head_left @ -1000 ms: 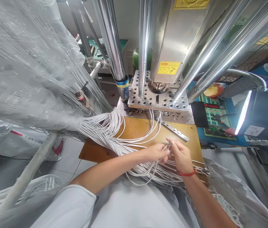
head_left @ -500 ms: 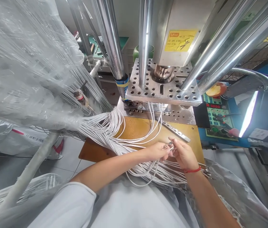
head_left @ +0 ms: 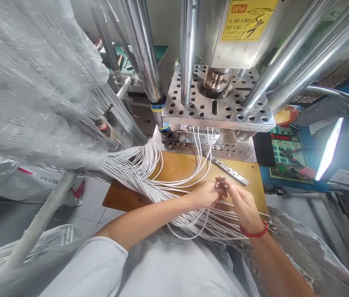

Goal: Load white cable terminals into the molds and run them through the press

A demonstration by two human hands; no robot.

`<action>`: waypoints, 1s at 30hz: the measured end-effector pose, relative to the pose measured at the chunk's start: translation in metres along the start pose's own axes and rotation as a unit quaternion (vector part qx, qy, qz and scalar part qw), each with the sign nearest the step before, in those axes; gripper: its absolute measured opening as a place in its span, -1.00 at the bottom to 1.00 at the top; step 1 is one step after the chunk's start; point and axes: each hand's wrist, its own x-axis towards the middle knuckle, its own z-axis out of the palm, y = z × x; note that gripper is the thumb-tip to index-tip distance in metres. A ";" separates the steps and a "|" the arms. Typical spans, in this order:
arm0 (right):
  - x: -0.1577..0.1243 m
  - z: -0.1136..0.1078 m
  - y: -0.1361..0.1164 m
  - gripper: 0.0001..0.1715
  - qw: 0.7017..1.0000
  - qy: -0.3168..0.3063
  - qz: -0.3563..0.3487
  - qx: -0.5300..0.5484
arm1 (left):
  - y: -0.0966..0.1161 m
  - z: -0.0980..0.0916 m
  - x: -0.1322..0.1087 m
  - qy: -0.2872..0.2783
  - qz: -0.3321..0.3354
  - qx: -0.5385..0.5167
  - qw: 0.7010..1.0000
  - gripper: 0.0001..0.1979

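The left hand [head_left: 203, 194] and the right hand [head_left: 244, 204] meet above the brown surface [head_left: 177, 165], close to its near edge and toward its right side. Between them is a small metal piece [head_left: 220, 185], at the end of a white cable. The fingers [head_left: 214, 193] of the left hand are closed on it from the left, and the thumb and first finger of the right hand pinch it from the right, so both hands have hold of it. The piece is too small to tell its exact form. The right wrist carries a red bracelet [head_left: 255, 233].

A thick bundle of white cables [head_left: 137, 169] comes over the left edge of the surface and runs under both hands to the near right corner. About 5 thinner cables [head_left: 203, 150] go from the hands' area up to the far edge, where their ends sit in a row in a metal fixture [head_left: 205, 133] under the press plate [head_left: 217, 109], a steel plate with many holes. A flat metal bar [head_left: 230, 170] lies tilted on the surface near the far right corner, just beyond the hands.

On the left, clear plastic wrap [head_left: 32, 82] covers more cables. To the right of the surface are a control panel [head_left: 286, 152] and a bright lamp [head_left: 329, 148]. A yellow label [head_left: 248, 18] is on the machine body above the plate.
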 end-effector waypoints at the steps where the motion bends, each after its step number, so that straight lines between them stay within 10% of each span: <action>1: 0.005 -0.007 0.002 -0.52 0.999 0.014 -0.022 -0.045 | 0.000 0.000 0.000 0.009 0.005 -0.009 1.000 -0.76; 5: 0.036 -0.038 0.023 -0.39 0.912 0.101 -0.093 -0.386 | 0.003 -0.005 0.003 0.040 -0.005 -0.027 0.999 -0.78; 10: 0.049 -0.046 0.042 -0.71 0.830 0.006 -0.093 -0.549 | 0.002 -0.012 0.010 0.104 -0.070 -0.005 0.992 -0.84; 18: 0.027 -0.038 0.038 -0.61 0.952 -0.117 0.073 -0.273 | -0.010 -0.011 0.016 0.162 -0.077 0.106 0.978 -0.80; 30: 0.012 -0.013 0.044 -0.59 0.976 -0.023 -0.011 -0.218 | -0.023 -0.007 0.023 0.126 -0.064 0.173 0.975 -0.81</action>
